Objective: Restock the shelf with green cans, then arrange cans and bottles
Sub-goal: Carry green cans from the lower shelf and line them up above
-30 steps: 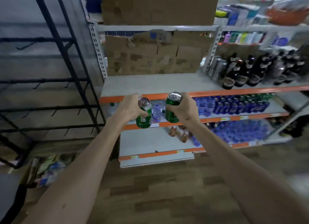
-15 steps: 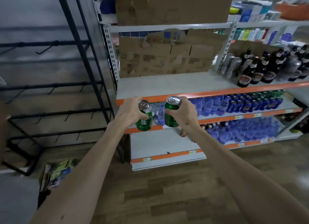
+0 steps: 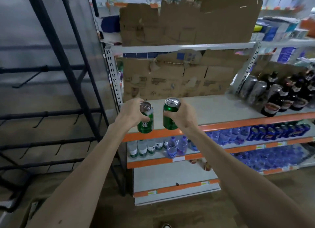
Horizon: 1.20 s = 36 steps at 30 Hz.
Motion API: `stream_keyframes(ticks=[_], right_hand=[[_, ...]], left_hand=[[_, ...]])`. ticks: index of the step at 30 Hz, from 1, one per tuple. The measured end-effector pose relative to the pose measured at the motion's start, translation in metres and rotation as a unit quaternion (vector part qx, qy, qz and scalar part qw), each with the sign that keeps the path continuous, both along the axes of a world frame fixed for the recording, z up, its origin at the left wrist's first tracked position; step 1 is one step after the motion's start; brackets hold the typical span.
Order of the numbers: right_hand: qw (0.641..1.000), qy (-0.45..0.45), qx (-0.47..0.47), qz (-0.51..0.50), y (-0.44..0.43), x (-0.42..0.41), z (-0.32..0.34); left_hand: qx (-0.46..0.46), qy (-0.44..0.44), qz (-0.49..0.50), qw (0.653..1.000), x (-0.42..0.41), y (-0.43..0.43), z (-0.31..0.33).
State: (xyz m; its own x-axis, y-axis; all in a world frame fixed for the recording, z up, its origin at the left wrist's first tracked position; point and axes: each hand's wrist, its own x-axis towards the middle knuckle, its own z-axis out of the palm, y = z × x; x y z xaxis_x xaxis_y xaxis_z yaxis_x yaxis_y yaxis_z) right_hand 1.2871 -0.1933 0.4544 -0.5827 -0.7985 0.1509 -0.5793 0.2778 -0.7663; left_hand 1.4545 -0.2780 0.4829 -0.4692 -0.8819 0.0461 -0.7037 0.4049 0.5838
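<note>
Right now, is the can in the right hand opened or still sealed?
Sealed, it seems. The can in the right hand shows its silver top with the pull tab lying flat; no opening is visible.

Both forearms were bare from the lower frame edge to the wrists; no sleeve, cuff, watch, band or glove was visible on either. The left hand (image 3: 132, 111) and right hand (image 3: 183, 116) were bare, no rings discernible. Fingers looked slender, knuckles visible on the back of each hand. Left forearm (image 3: 81, 173) carried one small dark spot on its upper surface, near the lower frame edge. Right forearm (image 3: 238, 171) showed no marks. At the bottom frame edge a small part of a shoe (image 3: 166, 225) was visible, light with dark markings; detail too small to resolve.
</note>
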Motion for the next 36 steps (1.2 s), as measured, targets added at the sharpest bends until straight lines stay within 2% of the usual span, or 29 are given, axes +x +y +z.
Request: stream_keyframes(ticks=[8, 17, 22, 30, 36], right_hand=[[0.999, -0.013, 0.029, 0.031, -0.144, -0.062, -0.003], [0.996, -0.006, 0.056, 0.071, -0.260, -0.069, -0.014], [0.996, 0.003, 0.064, 0.055, -0.302, -0.071, -0.024], [0.996, -0.018, 0.073, 0.037, -0.319, -0.071, -0.036], [0.997, -0.024, 0.070, 0.034, -0.297, -0.073, -0.045]], left_hand=[[0.018, 0.010, 0.054, 0.998, -0.038, -0.124, 0.006], [0.006, -0.011, 0.060, 0.998, -0.063, -0.237, -0.005], [0.009, 0.003, 0.053, 0.999, -0.069, -0.279, -0.020], [0.030, -0.011, 0.049, 0.998, -0.074, -0.303, -0.037], [0.033, -0.015, 0.044, 0.998, -0.074, -0.278, -0.045]])
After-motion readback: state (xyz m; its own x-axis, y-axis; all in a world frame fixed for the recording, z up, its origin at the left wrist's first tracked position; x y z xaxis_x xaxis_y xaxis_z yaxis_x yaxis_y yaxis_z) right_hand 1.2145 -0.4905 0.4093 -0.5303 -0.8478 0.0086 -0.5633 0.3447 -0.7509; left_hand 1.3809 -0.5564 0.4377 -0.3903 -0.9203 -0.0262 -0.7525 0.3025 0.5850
